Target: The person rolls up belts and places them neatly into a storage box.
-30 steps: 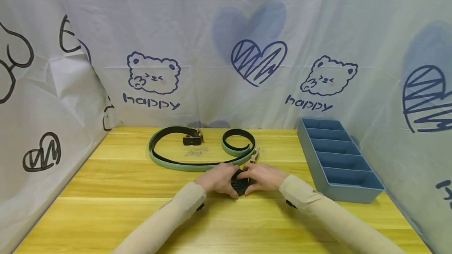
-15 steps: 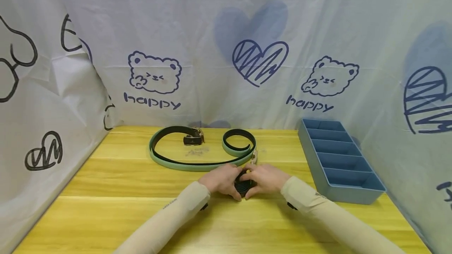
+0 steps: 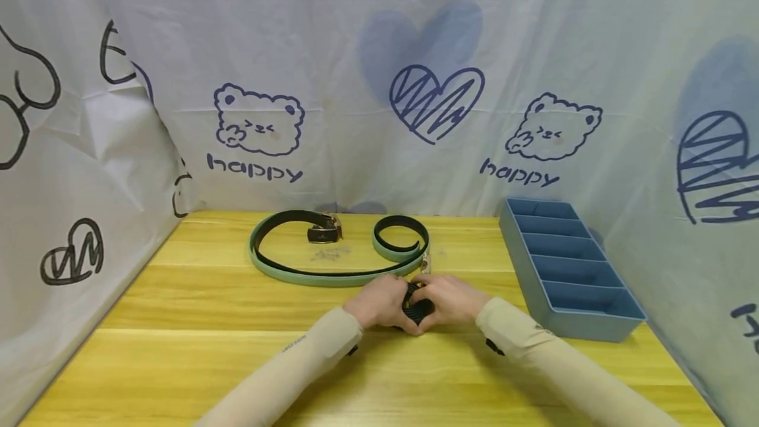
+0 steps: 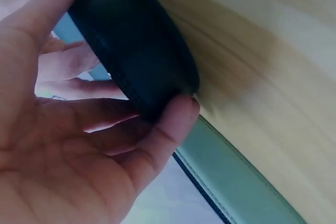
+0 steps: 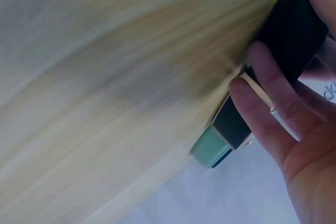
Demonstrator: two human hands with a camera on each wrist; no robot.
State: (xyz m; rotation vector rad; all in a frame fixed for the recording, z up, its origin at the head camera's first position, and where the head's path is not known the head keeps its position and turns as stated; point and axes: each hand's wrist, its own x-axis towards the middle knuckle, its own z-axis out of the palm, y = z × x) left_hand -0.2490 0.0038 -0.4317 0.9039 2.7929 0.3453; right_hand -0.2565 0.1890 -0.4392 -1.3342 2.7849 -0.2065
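In the head view, a tightly coiled black belt (image 3: 418, 312) stands on its edge on the table between both hands. My left hand (image 3: 382, 302) curls round its left side; the left wrist view shows thumb and fingers on the smooth outer face of the coiled belt (image 4: 136, 40). My right hand (image 3: 455, 298) grips the other side. A gold-edged buckle (image 3: 425, 262) shows just beyond the right fingers, and the right wrist view has fingers touching a gold-edged black buckle (image 5: 236, 121). Behind the hands lies a loosely curled green belt (image 3: 320, 279), black on its inner side.
The green belt's black-and-gold buckle (image 3: 323, 232) lies toward the back of the wooden table (image 3: 237, 341). At the right stands a blue-grey box (image 3: 534, 282) divided into several compartments. A printed white curtain (image 3: 356, 170) hangs behind and along the sides.
Both hands have shifted a little to the right with the coiled black belt between them. The left hand has come closer to the right one. The green belt and box have stayed put.
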